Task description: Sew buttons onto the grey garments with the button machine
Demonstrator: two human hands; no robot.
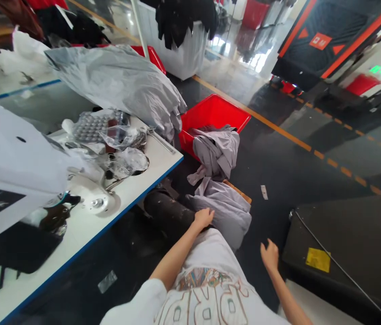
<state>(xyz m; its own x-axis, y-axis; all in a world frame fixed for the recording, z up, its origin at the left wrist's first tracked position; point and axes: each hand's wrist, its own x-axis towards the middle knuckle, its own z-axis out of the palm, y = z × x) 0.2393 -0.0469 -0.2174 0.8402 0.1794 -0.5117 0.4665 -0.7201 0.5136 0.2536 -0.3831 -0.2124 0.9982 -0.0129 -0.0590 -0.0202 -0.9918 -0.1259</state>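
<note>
My left hand (pixel 204 218) lies at my lap with its fingers curled down at the near edge of a grey cloth (pixel 226 210). That cloth is draped over my right leg and hangs beside it. Out to the side, my right hand (pixel 270 255) is held in the air with its fingers loosely bent and apart, nothing in them. It is nearest to a dark box-like surface (pixel 298 234) bearing a yellow label. More grey fabric (pixel 215 151) spills over the near rim of a red bin (pixel 217 106) in front of me.
On my left stands a white sewing table (pixel 163 155) with blue edging. It carries a machine (pixel 95 198), clear plastic wrapping (pixel 127 162) and a large grey cloth heap (pixel 119 79). A white bin (pixel 185 54) with black fabric stands farther off. Scraps lie on the dark floor.
</note>
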